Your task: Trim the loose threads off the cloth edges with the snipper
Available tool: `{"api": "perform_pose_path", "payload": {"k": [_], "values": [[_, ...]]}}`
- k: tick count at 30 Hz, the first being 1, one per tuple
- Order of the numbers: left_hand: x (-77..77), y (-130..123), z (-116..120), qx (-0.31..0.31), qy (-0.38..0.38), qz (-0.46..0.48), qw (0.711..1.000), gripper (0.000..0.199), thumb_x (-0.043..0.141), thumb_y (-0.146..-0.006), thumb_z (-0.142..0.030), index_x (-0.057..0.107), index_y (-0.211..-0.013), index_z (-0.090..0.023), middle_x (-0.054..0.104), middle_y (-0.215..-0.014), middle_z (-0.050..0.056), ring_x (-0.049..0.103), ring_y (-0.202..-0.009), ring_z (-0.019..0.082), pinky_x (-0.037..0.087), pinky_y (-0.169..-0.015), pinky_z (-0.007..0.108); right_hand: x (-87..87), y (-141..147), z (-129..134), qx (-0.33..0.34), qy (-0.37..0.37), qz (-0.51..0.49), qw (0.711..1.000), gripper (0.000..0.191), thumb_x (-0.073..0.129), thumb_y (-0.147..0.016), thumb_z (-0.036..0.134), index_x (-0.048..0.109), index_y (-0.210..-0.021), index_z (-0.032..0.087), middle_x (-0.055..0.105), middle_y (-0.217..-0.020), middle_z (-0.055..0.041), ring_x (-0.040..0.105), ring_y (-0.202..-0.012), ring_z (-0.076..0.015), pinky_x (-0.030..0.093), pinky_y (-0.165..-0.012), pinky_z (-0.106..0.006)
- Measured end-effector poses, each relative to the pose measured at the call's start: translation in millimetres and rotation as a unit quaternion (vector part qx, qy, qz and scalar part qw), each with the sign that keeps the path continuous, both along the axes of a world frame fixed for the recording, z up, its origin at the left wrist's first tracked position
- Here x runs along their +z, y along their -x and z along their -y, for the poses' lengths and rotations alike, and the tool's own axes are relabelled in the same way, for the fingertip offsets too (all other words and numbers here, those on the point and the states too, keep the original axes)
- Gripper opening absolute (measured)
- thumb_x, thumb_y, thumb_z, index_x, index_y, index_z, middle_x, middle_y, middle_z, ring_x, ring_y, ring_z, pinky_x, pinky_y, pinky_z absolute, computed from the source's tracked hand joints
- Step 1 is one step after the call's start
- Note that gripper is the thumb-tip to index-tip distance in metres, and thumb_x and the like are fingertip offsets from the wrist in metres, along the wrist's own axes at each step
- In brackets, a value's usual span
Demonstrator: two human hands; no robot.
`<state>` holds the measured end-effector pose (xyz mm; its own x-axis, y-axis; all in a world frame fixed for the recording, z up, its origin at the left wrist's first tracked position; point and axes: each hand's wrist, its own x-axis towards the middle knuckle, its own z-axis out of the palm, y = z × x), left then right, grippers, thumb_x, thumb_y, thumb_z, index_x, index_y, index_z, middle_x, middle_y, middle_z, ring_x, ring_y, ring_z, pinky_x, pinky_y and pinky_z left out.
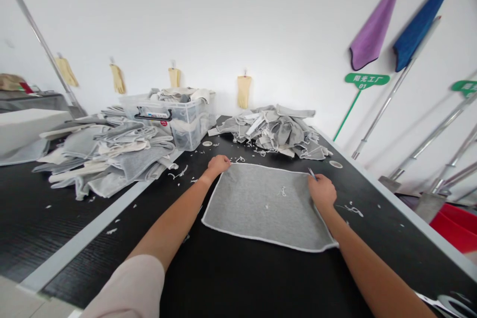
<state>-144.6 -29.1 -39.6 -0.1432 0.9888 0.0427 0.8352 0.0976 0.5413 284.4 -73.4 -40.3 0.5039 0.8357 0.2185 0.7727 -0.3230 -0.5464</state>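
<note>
A grey cloth with a white stitched edge lies spread flat on the black table in front of me. My left hand is closed on its far left corner. At the far right corner, my right hand is closed around small metal thread snips, whose pointed tips stick out past the fingers. That hand also rests at the cloth's right edge; whether it pinches the fabric is hidden. Loose white thread scraps lie on the cloth.
Beyond the cloth is a heap of grey cloths. Another pile lies left, beside a clear plastic bin filled with cloths. Thread bits litter the black table. Scissors lie at the lower right. Yellow gloves hang on the wall.
</note>
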Motion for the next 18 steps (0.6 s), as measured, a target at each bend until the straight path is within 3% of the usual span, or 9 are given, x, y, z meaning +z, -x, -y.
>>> {"api": "perform_pose_path", "payload": {"k": [11, 15, 18], "values": [[-1.7, 23, -6, -0.022, -0.014, 0.089, 0.996, 0.011, 0.076, -0.071, -0.022, 0.080, -0.078, -0.016, 0.076, -0.077, 0.008, 0.068, -0.078, 0.022, 0.049, -0.078, 0.029, -0.6, -6, -3, 0.005, 0.001, -0.030, 1.000, 0.043, 0.053, -0.088, 0.048, 0.079, -0.114, 0.024, 0.077, -0.107, -0.0151, 0.071, -0.099, -0.0347, 0.051, -0.080, -0.039], [-4.5, 21, -3, -0.038, -0.047, 0.151, 0.987, 0.014, 0.069, -0.076, -0.022, 0.078, -0.084, -0.015, 0.075, -0.078, 0.007, 0.066, -0.077, 0.019, 0.049, -0.075, 0.027, -1.5, -17, -8, 0.022, 0.012, -0.048, 0.999, 0.043, 0.055, -0.085, 0.047, 0.080, -0.111, 0.024, 0.077, -0.105, -0.0144, 0.071, -0.097, -0.0329, 0.049, -0.075, -0.036], [-9.3, 22, 2, -0.054, -0.059, 0.207, 0.975, 0.020, 0.066, -0.076, -0.021, 0.077, -0.091, -0.013, 0.074, -0.079, 0.006, 0.064, -0.074, 0.018, 0.049, -0.073, 0.027, 0.5, -24, -12, 0.041, -0.014, -0.053, 0.998, 0.041, 0.058, -0.083, 0.048, 0.080, -0.105, 0.021, 0.076, -0.095, -0.0139, 0.070, -0.083, -0.0283, 0.048, -0.067, -0.032]]}}
